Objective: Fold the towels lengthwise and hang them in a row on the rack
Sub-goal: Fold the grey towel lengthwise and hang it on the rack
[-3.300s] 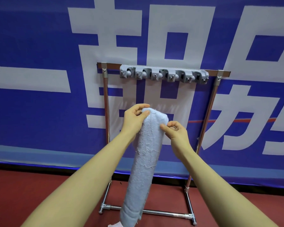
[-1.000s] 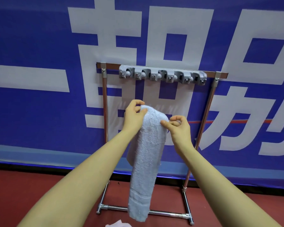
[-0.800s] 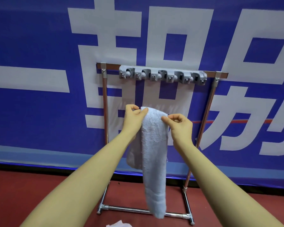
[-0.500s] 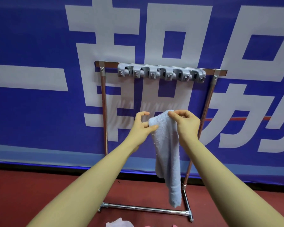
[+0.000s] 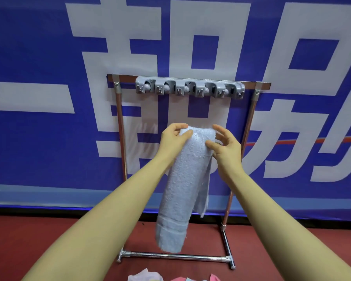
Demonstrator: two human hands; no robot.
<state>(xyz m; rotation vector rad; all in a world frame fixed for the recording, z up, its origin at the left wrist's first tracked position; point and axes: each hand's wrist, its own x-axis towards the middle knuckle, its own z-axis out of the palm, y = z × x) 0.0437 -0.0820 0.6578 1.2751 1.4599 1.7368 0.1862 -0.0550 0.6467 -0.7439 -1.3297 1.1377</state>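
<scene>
While the rack (image 5: pixel 187 79) fills the middle of the frame, its gray row of clips (image 5: pixel 189 89) sits straight above the towel (image 5: pixel 187 173), so the coming move looks to be a lift upward. That pale blue towel hangs with its long axis vertical at center frame, well below the clips, lower end near the rack's bottom bar (a second layer trails behind). At its top edge, the left hand (image 5: pixel 173 139) pinches the left corner; the right hand (image 5: pixel 226 147) touches the right corner, thumb on the cloth, fingers spread. Both are about equally near.
</scene>
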